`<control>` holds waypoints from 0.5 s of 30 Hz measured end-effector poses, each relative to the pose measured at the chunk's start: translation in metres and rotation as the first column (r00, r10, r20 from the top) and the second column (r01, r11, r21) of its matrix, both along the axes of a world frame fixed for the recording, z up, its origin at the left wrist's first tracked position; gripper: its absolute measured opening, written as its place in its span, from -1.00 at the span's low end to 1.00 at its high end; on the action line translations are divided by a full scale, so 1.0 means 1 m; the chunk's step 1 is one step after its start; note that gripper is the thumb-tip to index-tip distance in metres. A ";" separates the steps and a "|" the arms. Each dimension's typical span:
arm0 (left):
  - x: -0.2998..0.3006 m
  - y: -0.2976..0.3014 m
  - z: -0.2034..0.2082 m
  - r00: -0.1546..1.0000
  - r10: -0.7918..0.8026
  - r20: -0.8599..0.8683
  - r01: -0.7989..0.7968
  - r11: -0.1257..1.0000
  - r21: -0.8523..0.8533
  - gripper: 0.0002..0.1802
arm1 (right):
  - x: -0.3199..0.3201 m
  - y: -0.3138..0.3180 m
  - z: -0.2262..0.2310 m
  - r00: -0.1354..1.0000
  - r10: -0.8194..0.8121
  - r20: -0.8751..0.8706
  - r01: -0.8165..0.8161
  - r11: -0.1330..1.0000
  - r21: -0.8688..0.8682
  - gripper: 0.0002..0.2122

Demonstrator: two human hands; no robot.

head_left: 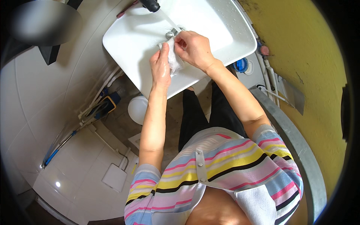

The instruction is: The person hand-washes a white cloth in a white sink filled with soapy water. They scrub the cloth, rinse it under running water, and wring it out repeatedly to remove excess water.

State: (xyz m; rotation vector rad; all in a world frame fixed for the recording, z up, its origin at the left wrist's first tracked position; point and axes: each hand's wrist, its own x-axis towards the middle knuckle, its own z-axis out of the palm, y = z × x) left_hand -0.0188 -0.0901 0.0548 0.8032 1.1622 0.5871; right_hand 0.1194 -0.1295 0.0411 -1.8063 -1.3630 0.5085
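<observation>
A white cloth (173, 60), bunched up, hangs between my hands over the white sink (225, 45). My left hand (161, 65) looks wet and grips the cloth's left side, thumb on top. On the other side, my right hand (194, 48) is closed with its fingers curled at the cloth's upper right edge. From the black faucet (150, 4) at the top, a stream of water (169, 20) runs down just beyond my hands, near the metal drain (170, 35). The fingers behind the cloth are hidden.
Right of the sink are a blue container (241, 65) and white pipes (268, 71) along the yellow wall (307, 48). A white round bucket or lid (138, 109) stands below left. Mop-like handles (71, 131) lean against the tiled wall. A grey curved ledge (296, 150) borders my right side.
</observation>
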 end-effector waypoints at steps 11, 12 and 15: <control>-0.009 0.018 0.015 0.952 0.116 0.284 -0.117 0.993 -0.014 -0.40 | 0.042 0.041 -0.007 0.986 -0.056 0.158 0.089 0.974 -0.211 -0.85; -0.009 0.018 0.014 0.952 0.116 0.282 -0.114 0.993 -0.023 -0.40 | 0.038 0.039 -0.023 0.970 -0.118 0.213 0.137 0.987 -0.078 -0.88; -0.008 0.021 0.014 0.959 0.090 0.267 -0.092 0.996 -0.006 -0.39 | 0.027 0.031 -0.012 0.992 -0.123 -0.037 0.125 0.990 0.062 -0.90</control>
